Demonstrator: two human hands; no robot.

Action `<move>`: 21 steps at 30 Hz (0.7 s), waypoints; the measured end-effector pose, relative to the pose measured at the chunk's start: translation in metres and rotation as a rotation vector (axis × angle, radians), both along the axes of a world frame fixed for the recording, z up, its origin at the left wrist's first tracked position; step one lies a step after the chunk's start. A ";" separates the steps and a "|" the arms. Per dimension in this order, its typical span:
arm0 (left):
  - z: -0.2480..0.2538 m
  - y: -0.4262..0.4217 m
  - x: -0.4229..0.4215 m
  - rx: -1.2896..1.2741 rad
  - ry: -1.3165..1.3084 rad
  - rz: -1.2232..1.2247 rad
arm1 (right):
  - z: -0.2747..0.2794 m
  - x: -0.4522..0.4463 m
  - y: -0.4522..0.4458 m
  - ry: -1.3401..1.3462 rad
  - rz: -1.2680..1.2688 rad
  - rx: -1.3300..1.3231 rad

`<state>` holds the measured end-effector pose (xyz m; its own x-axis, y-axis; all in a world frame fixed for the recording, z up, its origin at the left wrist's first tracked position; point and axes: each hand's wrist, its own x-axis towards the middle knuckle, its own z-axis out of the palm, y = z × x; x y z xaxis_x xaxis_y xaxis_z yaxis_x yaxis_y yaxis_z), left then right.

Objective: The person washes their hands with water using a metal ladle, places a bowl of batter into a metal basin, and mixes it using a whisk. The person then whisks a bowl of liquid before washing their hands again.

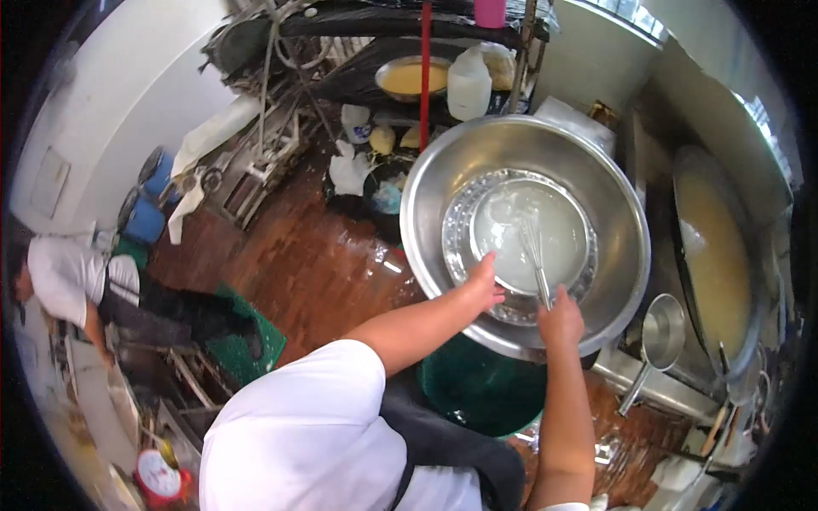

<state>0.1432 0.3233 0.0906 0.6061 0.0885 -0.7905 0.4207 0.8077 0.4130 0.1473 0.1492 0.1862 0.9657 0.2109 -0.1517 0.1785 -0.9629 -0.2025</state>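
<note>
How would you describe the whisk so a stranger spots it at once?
Find the wide steel basin right of the picture's centre. The whisk reaches into the pale, cloudy liquid inside it. Unlike the round, long-handled steel pan to its right, it is slim, with thin wire loops.

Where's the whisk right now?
The whisk is right of centre in the head view, held by the right hand, its wires in the pale liquid inside the wide metal basin.
</note>
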 end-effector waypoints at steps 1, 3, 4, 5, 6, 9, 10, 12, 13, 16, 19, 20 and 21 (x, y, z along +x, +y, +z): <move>0.000 -0.007 0.001 0.007 -0.009 0.032 | 0.003 0.000 -0.006 -0.004 0.031 -0.002; 0.013 -0.020 0.000 0.025 -0.048 0.071 | 0.006 -0.004 -0.018 -0.001 0.116 0.007; 0.015 -0.024 -0.003 0.024 -0.052 0.094 | 0.008 -0.007 -0.027 0.002 0.148 0.006; 0.016 -0.027 -0.004 0.020 -0.061 0.113 | 0.007 -0.009 -0.033 -0.017 0.174 -0.006; 0.017 -0.032 -0.006 0.014 -0.071 0.135 | 0.005 -0.009 -0.039 -0.007 0.188 -0.004; 0.029 -0.040 -0.014 -0.001 -0.046 0.183 | 0.011 -0.009 -0.045 0.032 0.246 -0.016; 0.028 -0.040 -0.014 0.010 -0.055 0.178 | 0.010 -0.008 -0.044 0.024 0.254 -0.001; 0.020 -0.040 -0.016 0.028 -0.062 0.158 | 0.002 -0.007 -0.043 0.017 0.258 0.023; 0.021 -0.040 -0.018 0.028 -0.081 0.162 | 0.001 -0.009 -0.042 0.018 0.266 0.035; 0.022 -0.035 -0.022 0.006 -0.119 0.173 | -0.001 -0.010 -0.037 0.010 0.269 0.048; 0.020 -0.028 -0.027 -0.001 -0.133 0.202 | -0.003 -0.012 -0.032 -0.045 0.285 0.066; 0.021 -0.029 -0.027 -0.010 -0.125 0.218 | -0.004 -0.011 -0.030 -0.034 0.281 0.061; 0.023 -0.028 -0.027 -0.014 -0.117 0.232 | -0.004 -0.010 -0.028 -0.024 0.274 0.061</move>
